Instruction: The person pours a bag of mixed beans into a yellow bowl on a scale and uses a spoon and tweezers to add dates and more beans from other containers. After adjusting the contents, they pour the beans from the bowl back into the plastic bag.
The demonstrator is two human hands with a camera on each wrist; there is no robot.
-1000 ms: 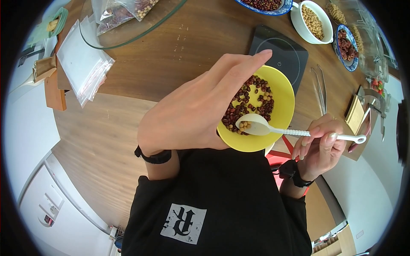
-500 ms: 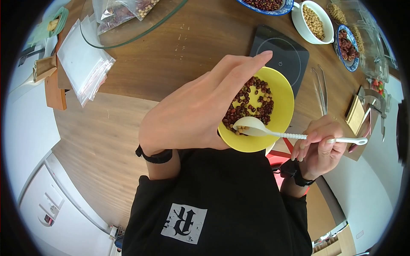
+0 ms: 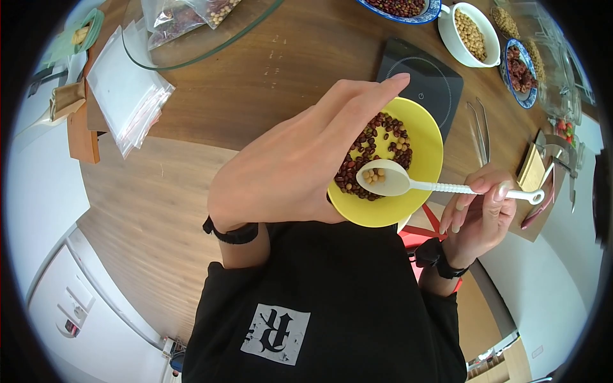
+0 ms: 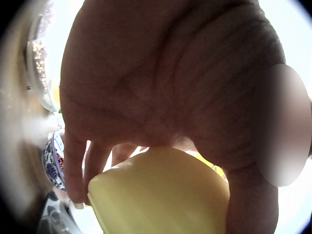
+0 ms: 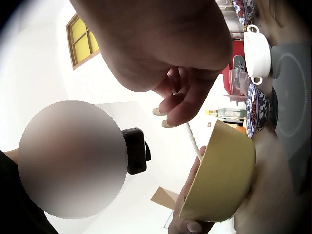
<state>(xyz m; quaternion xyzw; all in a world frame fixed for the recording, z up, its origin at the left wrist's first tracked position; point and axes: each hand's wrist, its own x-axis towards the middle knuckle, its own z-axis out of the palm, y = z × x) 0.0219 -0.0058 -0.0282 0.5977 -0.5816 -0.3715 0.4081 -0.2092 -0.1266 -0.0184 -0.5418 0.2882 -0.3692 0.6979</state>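
A yellow bowl (image 3: 426, 153) is held in my left hand (image 3: 287, 153), thumb on one side and fingers on the other. Dark red beans (image 3: 348, 175) and a few pale round beans lie inside it. My right hand (image 3: 482, 217) pinches the handle of a white plastic spoon (image 3: 399, 184). The spoon's head is over the red beans, within the bowl's rim, carrying several pale beans (image 3: 371, 175). In the left wrist view the palm curves over the yellow bowl (image 4: 161, 195). The right wrist view has the spoon handle (image 5: 192, 138) slanting into the tilted bowl (image 5: 224, 170).
Beyond the yellow bowl is a flat black appliance (image 3: 440, 76). A white bowl (image 3: 450, 39) of pale beans and blue-patterned bowls (image 3: 436, 14) stand at the far right. Metal tongs (image 3: 479, 131) lie at right. Clear bags (image 3: 131, 89) and a glass bowl (image 3: 211, 54) sit at left.
The spoon's head has come up from among the beans and leveled, so the pale beans in it show more fully. My left hand and the bowl have barely moved.
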